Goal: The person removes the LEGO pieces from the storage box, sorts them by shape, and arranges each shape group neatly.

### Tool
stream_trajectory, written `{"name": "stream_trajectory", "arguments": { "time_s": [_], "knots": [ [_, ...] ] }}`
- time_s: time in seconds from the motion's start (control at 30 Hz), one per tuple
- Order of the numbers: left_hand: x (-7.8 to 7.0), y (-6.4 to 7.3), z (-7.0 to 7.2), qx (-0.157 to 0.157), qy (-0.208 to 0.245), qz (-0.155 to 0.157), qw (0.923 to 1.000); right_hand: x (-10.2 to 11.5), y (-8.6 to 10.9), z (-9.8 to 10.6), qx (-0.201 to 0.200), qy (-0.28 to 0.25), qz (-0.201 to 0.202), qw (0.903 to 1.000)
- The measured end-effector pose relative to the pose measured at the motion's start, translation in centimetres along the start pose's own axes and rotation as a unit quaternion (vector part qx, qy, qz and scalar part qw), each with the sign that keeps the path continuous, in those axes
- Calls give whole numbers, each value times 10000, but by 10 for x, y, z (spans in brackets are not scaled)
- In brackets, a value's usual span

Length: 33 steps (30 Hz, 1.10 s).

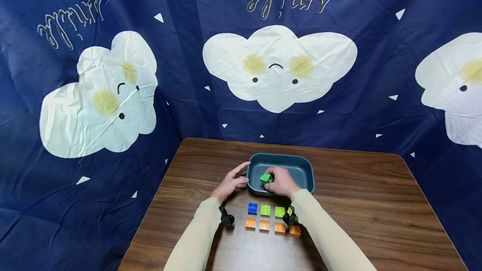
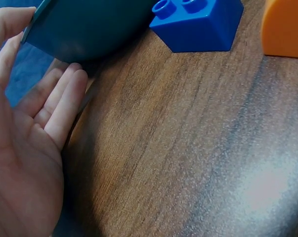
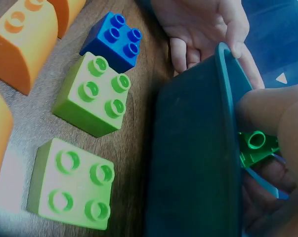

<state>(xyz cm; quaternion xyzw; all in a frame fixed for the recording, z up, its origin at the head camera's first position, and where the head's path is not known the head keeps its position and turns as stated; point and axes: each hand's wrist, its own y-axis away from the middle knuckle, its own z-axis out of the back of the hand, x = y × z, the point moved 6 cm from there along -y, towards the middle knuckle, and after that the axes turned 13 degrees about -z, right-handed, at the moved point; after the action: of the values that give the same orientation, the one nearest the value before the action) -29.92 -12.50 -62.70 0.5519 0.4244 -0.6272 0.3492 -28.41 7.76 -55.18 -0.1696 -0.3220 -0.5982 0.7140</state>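
Observation:
Inside a dark teal plastic bin [image 1: 308,170], my right hand [image 1: 283,182] pinches a bright green toy brick [image 1: 266,178] with a sloped shape. One round stud of that green brick [image 3: 256,140] shows in the right wrist view; the fingers hide much of it. My left hand [image 1: 230,182] is at the bin's left side, its fingertips touching the rim and its other fingers loosely extended. In front of the bin sit a blue brick [image 1: 252,208], a lime green brick [image 1: 265,210] and another lime brick [image 1: 280,212]. Several orange bricks with curved sides, such as this orange brick [image 1: 264,226], line up nearer the body.
Everything stands on a brown wood-grain table [image 1: 357,195]. Behind it hangs a dark blue cloth [image 1: 180,108] printed with white clouds. Each wrist wears a black camera; the right wrist camera [image 1: 290,217] hangs over part of the brick rows.

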Motion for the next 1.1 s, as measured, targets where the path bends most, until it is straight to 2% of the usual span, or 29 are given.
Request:
{"name": "stream_trajectory", "arguments": {
  "time_s": [0.37, 0.63, 0.9, 1.1],
  "knots": [
    [-3, 1, 0, -8, -78, 87, 9999, -7, 22, 21, -669, -192, 76, 9975],
    [-3, 0, 1, 11, -42, 78, 10000, -10, 45, 33, -825, -557, 228, 9948],
    [1, 0, 1, 39, -51, 57, 10000, -17, 67, 45, -1188, -713, 531, 9889],
    [1, -1, 1, 28, 42, 4, 10000, -28, 83, 53, -1193, -774, 501, 9886]
  ]
}}
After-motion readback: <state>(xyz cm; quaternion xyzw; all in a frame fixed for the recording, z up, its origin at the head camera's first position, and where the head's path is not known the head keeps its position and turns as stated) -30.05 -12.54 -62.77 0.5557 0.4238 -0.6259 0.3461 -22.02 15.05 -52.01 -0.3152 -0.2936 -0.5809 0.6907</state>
